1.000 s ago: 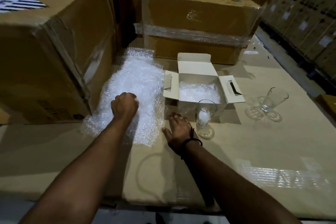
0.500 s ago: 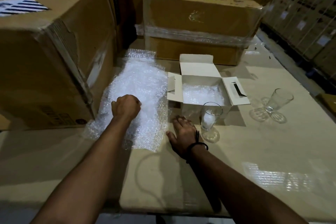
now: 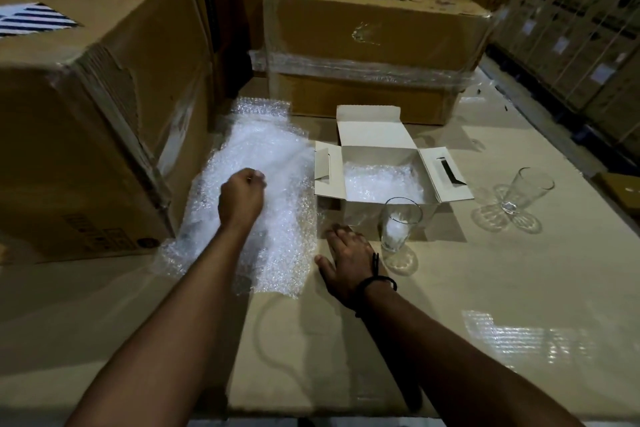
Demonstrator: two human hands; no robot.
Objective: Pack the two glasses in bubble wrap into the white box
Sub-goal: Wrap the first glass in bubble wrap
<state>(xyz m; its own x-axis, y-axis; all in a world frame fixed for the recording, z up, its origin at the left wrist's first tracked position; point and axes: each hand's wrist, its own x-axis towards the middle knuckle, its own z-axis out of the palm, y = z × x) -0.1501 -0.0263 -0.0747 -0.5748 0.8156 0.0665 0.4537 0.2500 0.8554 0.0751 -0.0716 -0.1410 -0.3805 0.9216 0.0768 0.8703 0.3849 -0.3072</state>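
Observation:
A sheet of bubble wrap (image 3: pixel 277 239) lies spread on the cardboard surface at left centre. My left hand (image 3: pixel 240 199) rests on its middle with the fingers closed, pinching the wrap. My right hand (image 3: pixel 346 260) lies flat on the surface beside the sheet's right edge, fingers apart, holding nothing. The white box (image 3: pixel 374 132) stands open just beyond, flaps out, with bubble wrap (image 3: pixel 381 182) lining its inside. One clear glass (image 3: pixel 398 225) stands upright in front of the box, right of my right hand. The second glass (image 3: pixel 526 191) stands bare further right.
A large cardboard carton (image 3: pixel 86 114) stands close on the left, touching the sheet's edge. A film-wrapped carton (image 3: pixel 374 45) sits behind the white box. Stacked boxes (image 3: pixel 588 28) line the right side. The cardboard work surface (image 3: pixel 485 305) extends to the right and front.
My left hand has closed tighter on the wrap and drawn slightly up; the far part of the sheet looks blurred with motion. My right hand stays flat. The glasses have not moved.

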